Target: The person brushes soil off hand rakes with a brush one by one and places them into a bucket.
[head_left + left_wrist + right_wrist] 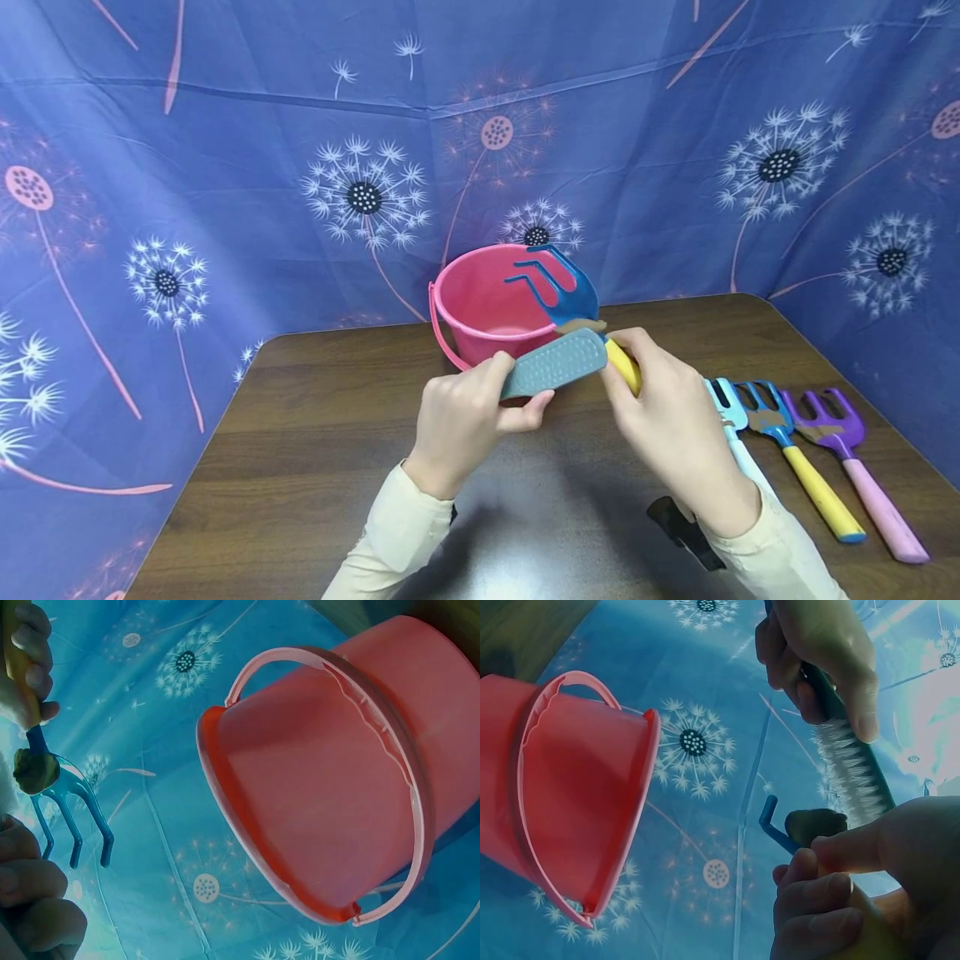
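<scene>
In my left hand [459,421] is a scrub brush [557,365] with a grey-green back; its white bristles [849,769] show in the right wrist view. My right hand [675,425] grips the yellow handle of a blue hand rake [577,300], tines raised and pointing up to the left. A brown, mud-like clump [36,771] sticks at the base of the tines. The brush head overlaps the rake's neck in the head view, its bristles facing the rake. Behind both stands a pink bucket [483,348], partly covered by the rake.
Three more hand rakes lie at the right of the wooden table [300,467]: a light blue one [738,446], a blue one with yellow handle [813,483] and a purple one with pink handle [877,496]. Brown patches mark them. A patterned blue cloth [247,208] hangs behind.
</scene>
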The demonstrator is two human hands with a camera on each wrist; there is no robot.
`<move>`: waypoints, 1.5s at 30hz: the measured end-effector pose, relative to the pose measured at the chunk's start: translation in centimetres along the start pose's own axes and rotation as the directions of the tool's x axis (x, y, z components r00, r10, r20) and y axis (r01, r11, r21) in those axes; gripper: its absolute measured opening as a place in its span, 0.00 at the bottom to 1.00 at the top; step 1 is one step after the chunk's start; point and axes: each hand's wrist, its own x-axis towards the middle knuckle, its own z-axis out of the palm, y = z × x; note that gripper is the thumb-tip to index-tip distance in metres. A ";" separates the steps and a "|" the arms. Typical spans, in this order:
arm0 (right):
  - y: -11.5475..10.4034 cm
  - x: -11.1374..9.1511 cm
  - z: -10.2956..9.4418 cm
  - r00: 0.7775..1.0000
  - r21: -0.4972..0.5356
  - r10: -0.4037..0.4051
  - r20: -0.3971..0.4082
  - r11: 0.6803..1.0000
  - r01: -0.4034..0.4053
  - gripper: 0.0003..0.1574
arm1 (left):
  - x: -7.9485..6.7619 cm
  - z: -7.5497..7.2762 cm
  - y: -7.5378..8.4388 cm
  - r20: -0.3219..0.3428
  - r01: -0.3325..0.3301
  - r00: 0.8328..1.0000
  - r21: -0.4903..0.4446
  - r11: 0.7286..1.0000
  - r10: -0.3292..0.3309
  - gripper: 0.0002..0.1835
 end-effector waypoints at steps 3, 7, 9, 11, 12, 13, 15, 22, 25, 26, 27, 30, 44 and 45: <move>0.0 0.0 -0.1 1.000 0.005 0.005 0.014 1.000 -0.005 0.14 | 0.1 -0.1 -0.3 -0.026 0.030 0.999 -0.027 0.999 -0.031 0.28; -0.2 -0.1 -0.3 0.999 0.015 0.025 0.047 1.000 -0.026 0.15 | 0.3 -0.5 -0.7 -0.057 0.096 0.993 -0.074 0.993 -0.101 0.28; -0.3 -0.1 -0.4 0.998 0.021 0.034 0.056 0.999 -0.035 0.16 | 0.3 -0.7 -0.8 -0.061 0.127 0.989 -0.081 0.989 -0.132 0.28; -0.4 -0.2 -0.3 0.998 0.018 0.026 0.051 0.999 -0.027 0.16 | 0.4 -0.8 -0.9 -0.058 0.146 0.987 -0.074 0.987 -0.151 0.28; -0.5 -0.2 -0.3 0.998 0.020 0.023 0.051 1.000 -0.024 0.16 | 0.3 -0.8 -0.9 -0.054 0.151 0.987 -0.067 0.986 -0.154 0.28; -0.5 -0.2 -0.2 0.999 0.017 0.012 0.044 1.000 -0.013 0.15 | 0.3 -0.8 -0.9 -0.046 0.153 0.987 -0.061 0.986 -0.156 0.28; -0.6 -0.3 -0.1 0.999 0.013 -0.007 0.037 1.000 0.007 0.15 | 0.2 -0.8 -0.9 -0.024 0.155 0.987 -0.060 0.986 -0.156 0.28; -0.6 -0.4 0.0 0.999 0.005 -0.025 0.026 1.000 0.025 0.15 | 0.1 -0.6 -0.8 0.069 0.101 0.993 -0.046 0.994 -0.097 0.23; -0.5 -0.3 -0.2 1.000 0.007 -0.016 0.027 1.000 0.016 0.15 | 0.0 -0.6 -1.0 0.068 0.075 0.995 -0.034 0.997 -0.073 0.22; -0.5 -0.2 -0.2 1.000 0.007 -0.012 0.026 1.000 0.012 0.16 | 0.0 -0.6 -1.1 0.063 0.067 0.996 -0.033 0.997 -0.065 0.22; -0.4 -0.2 -0.3 1.000 0.006 -0.008 0.026 1.000 0.007 0.16 | 0.0 -0.5 -1.2 0.058 0.060 0.997 -0.034 0.998 -0.058 0.22; -0.3 -0.1 -0.3 1.000 0.005 0.006 0.026 1.000 -0.006 0.18 | 0.0 -0.5 -1.4 0.046 0.042 0.998 -0.032 0.999 -0.040 0.23; -0.5 -0.2 0.1 1.000 0.027 -0.026 0.011 0.999 0.026 0.15 | 0.1 -1.2 -1.9 0.040 0.131 0.991 -0.037 0.991 -0.129 0.26; -0.5 -0.3 0.1 1.000 0.031 -0.023 0.017 0.999 0.022 0.15 | 0.2 -1.2 -1.8 0.039 0.132 0.991 -0.037 0.991 -0.130 0.26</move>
